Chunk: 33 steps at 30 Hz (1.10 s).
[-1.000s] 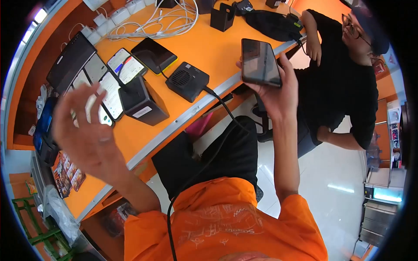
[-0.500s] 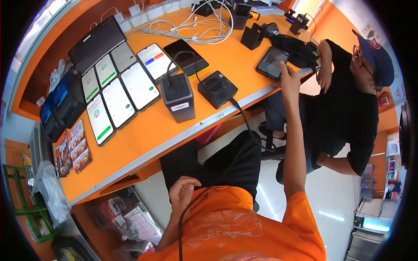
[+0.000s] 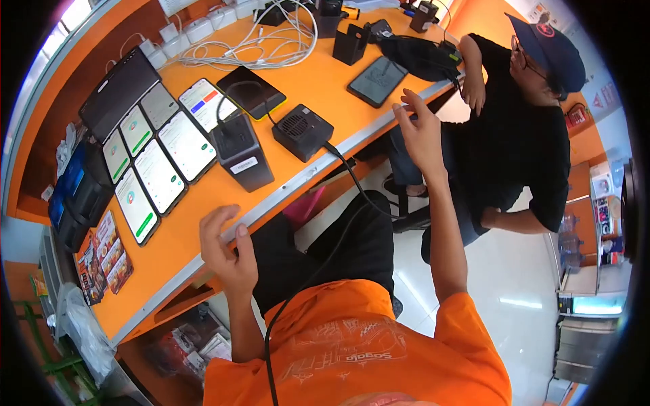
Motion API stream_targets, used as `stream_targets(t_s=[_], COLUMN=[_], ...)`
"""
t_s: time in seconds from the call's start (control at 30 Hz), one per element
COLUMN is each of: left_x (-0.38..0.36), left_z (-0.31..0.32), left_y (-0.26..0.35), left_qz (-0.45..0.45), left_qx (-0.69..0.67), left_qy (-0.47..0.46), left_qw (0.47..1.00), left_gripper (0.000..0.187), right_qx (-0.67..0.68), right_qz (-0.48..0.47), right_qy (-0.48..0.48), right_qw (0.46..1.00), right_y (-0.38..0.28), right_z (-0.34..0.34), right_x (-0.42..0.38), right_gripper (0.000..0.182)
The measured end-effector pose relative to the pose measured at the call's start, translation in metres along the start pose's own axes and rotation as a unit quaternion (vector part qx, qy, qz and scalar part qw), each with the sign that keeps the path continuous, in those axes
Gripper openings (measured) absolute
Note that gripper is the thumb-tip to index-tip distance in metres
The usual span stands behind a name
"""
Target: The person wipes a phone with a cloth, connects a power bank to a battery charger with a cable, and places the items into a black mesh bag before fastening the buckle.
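Observation:
My left hand [image 3: 229,249] hovers at the desk's metal front edge, fingers apart and holding nothing. Off the desk edge at the right, my right hand [image 3: 421,128] is open and empty, just below a dark phone [image 3: 377,81] that lies on the orange desk [image 3: 223,189]. Between my hands stand a black box [image 3: 242,152] with a white label and a flat black device [image 3: 302,131] with a round grille and a cable. Several phones with lit screens [image 3: 160,177] lie in rows at the left. A black and yellow phone [image 3: 252,93] rests behind the box.
White cables [image 3: 250,51] lie coiled at the back. A black stand [image 3: 350,44] and a dark pouch [image 3: 420,59] are at the back right. Printed leaflets [image 3: 105,260] lie at the left end. A person in black [image 3: 514,128] sits at the right.
My right hand has come away from the dark phone and opened. My left hand has risen from my lap to the desk edge, with its fingers spread. The view has shifted.

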<state>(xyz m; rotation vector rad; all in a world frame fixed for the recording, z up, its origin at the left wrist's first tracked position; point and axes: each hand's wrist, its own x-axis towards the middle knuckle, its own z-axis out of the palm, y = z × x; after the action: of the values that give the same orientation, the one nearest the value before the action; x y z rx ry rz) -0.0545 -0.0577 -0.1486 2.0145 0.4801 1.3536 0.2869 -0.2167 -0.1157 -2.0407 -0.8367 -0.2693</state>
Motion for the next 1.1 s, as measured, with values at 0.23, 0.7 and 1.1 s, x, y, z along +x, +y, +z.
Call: stream_targets(t_s=[0.23, 0.7, 1.1], left_x=[0.002, 0.039, 0.03], left_z=[0.004, -0.003, -0.002], left_y=[-0.006, 0.003, -0.017], left_qz=[-0.031, -0.047, -0.103], left_qx=[0.039, 0.075, 0.066], left_qy=[-0.034, -0.076, -0.102], left_qw=[0.998, 0.993, 0.987], left_gripper=[0.041, 0.049, 0.057], right_qx=[0.11, 0.16, -0.318], right_qz=[0.057, 0.098, 0.122], right_qy=[0.018, -0.167, -0.248], right_qw=[0.992, 0.968, 0.907], right_y=[0.033, 0.071, 0.138], right_z=[-0.015, -0.013, 0.102], right_x=[-0.049, -0.088, -0.292], right_gripper=[0.033, 0.022, 0.071])
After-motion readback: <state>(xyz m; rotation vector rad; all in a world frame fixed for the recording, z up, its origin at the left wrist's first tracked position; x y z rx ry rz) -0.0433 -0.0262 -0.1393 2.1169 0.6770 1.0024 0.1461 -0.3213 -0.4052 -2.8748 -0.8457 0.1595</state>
